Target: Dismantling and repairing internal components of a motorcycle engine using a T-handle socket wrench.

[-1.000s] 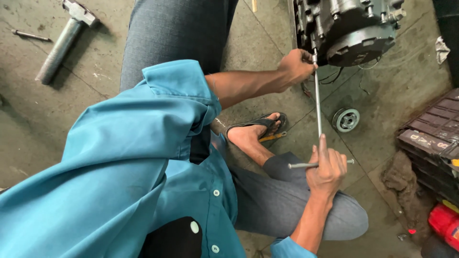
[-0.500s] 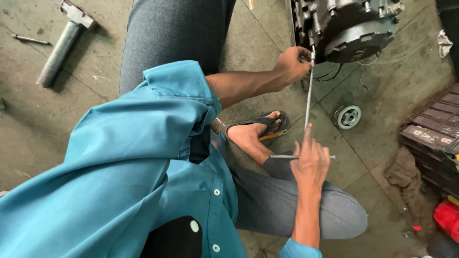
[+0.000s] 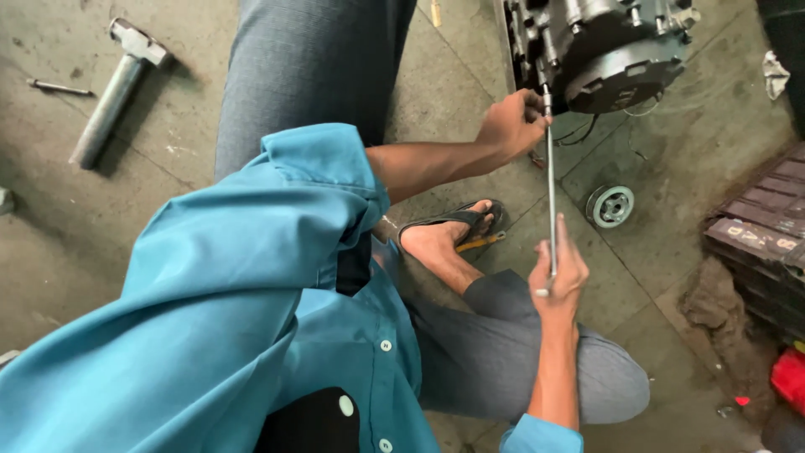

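1. Our right hand point(image 3: 558, 281) grips the near end of the long metal rod tool point(image 3: 551, 189); the fingers wrap its handle end and the grip is closed around it.
2. Our left hand point(image 3: 513, 126) pinches the far end of the same rod, just where it meets the motor assembly point(image 3: 608, 46). This grip is also closed on the rod, with the fingertips touching the shaft close to the housing.
3. The rod runs nearly straight from near to far between the two hands, and its far tip sits against the lower edge of the dark, round motor assembly at the far right of the scene.
4. Thin wires point(image 3: 587, 132) hang below the motor assembly, just right of the left hand.
5. A small round pulley point(image 3: 610, 205) lies flat on the concrete floor point(image 3: 688, 168), to the right of the rod and apart from it.
6. Our foot in a dark sandal point(image 3: 457, 226) rests on the floor to the left of the rod, between the two hands.
7. A hammer point(image 3: 117, 88) lies on the floor at the far left, well apart from the work, with a thin metal pin point(image 3: 59, 86) just left of it.
8. A dark crate point(image 3: 767, 235) stands at the right edge.
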